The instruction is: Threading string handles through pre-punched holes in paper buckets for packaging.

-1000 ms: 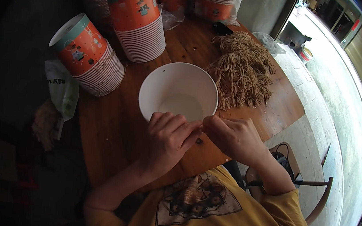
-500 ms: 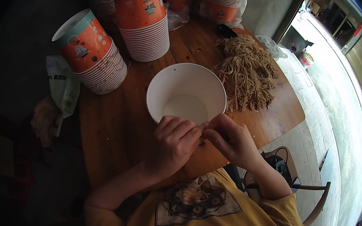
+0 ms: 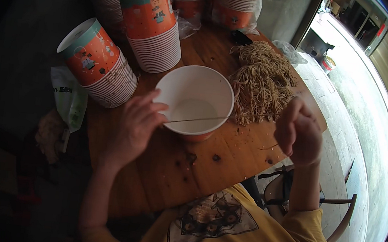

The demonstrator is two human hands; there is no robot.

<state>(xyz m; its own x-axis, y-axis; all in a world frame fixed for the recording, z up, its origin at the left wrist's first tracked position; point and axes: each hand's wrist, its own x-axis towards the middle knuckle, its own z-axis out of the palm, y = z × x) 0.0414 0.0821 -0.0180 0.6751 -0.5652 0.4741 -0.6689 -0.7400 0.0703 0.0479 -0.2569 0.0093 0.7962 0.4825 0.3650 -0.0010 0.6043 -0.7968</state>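
A thin tan string (image 3: 199, 119) is stretched across the front of a white-lined paper tub (image 3: 195, 85) on the table. My left hand (image 3: 133, 126), at the tub's left rim, pinches one end between fingers and thumb. Off to the right, my right hand (image 3: 300, 133) is closed on the string's other part, and a loose tail hangs beside it. A heap of tan strings (image 3: 265, 81) lies just right of the tub. The tub's outside is orange where it shows below the rim.
Two stacks of orange and green paper tubs, one upright (image 3: 153, 35) and one leaning (image 3: 100, 62), stand left on the wooden table (image 3: 217, 171). Plastic-wrapped tub stacks (image 3: 236, 6) line the back, near a black object (image 3: 241, 38). A chair (image 3: 343, 219) is at right.
My hands have parted from the tub's front rim, the left going left and up, the right going right and up. The string now spans between them. The tub has shifted slightly left.
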